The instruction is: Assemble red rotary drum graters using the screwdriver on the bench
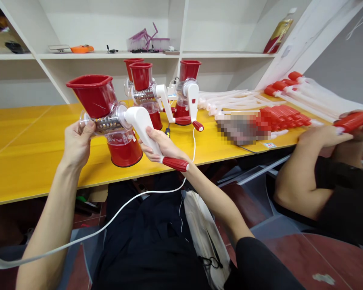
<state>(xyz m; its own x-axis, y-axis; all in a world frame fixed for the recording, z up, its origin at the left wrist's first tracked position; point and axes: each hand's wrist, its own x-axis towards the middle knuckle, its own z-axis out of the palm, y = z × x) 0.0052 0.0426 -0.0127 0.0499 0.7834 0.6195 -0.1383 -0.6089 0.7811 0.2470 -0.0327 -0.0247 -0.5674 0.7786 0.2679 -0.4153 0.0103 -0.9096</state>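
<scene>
A red and white rotary grater [125, 150] is upright at the near edge of the yellow table, its red hopper facing up. My left hand [78, 141] grips the clear rim at the open end of its metal drum, thumb on top. On the other side, my right hand [160, 145] is closed around the white crank arm [141, 121]. The crank's red handle [176, 164] points down toward me, below my right fingers. Behind stand several more graters of the same kind, one of them a grater [190, 90] with its crank hanging down.
The yellow table [24, 141] runs along white shelves [109, 24]. A white cable [133, 196] crosses over my lap. Red-handled pieces [286, 117] and translucent white strips [230, 98] lie at right, beside a blurred patch. A co-worker's hands [323, 135] hold a red ribbed piece.
</scene>
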